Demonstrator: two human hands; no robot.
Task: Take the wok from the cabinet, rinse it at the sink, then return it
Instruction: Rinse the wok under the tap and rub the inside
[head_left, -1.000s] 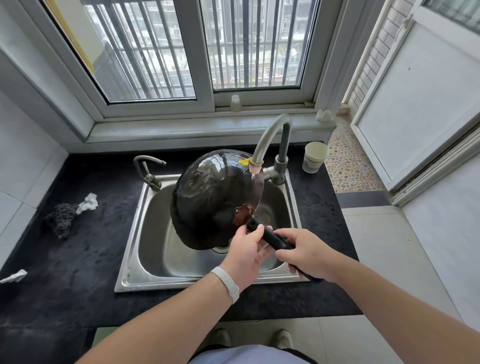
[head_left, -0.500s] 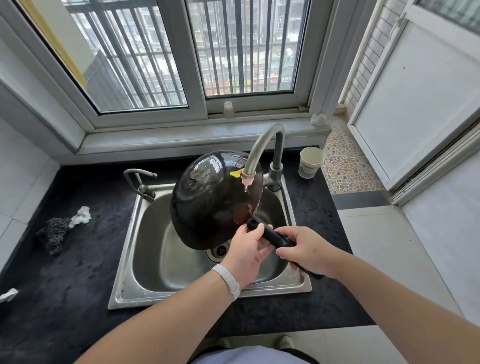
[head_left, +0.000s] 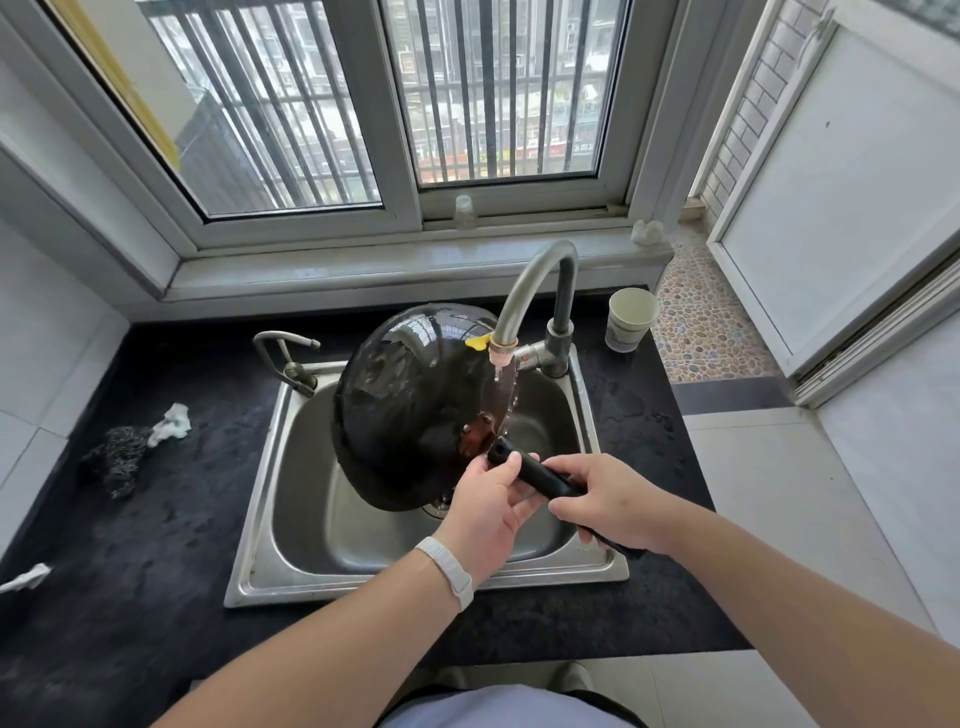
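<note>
A black wok (head_left: 415, 405) is tipped up on edge over the steel sink (head_left: 291, 499), its dark underside facing me. Both hands grip its black handle (head_left: 535, 473): my left hand (head_left: 488, 514), with a white wristband, holds near the wok body, and my right hand (head_left: 602, 501) holds further down the handle. The tall grey faucet (head_left: 540, 291) curves over the wok's right rim, and a thin stream of water runs from its spout onto that rim.
A small second tap (head_left: 285, 353) stands at the sink's back left. A paper cup (head_left: 631, 318) sits right of the faucet. A steel scourer (head_left: 117, 460) and crumpled tissue (head_left: 171, 423) lie on the black counter (head_left: 156, 545) at left. A window ledge runs behind.
The wok has stayed tilted under the faucet with both hands on the handle. Water now runs from the spout onto the wok's rim. My view has shifted slightly.
</note>
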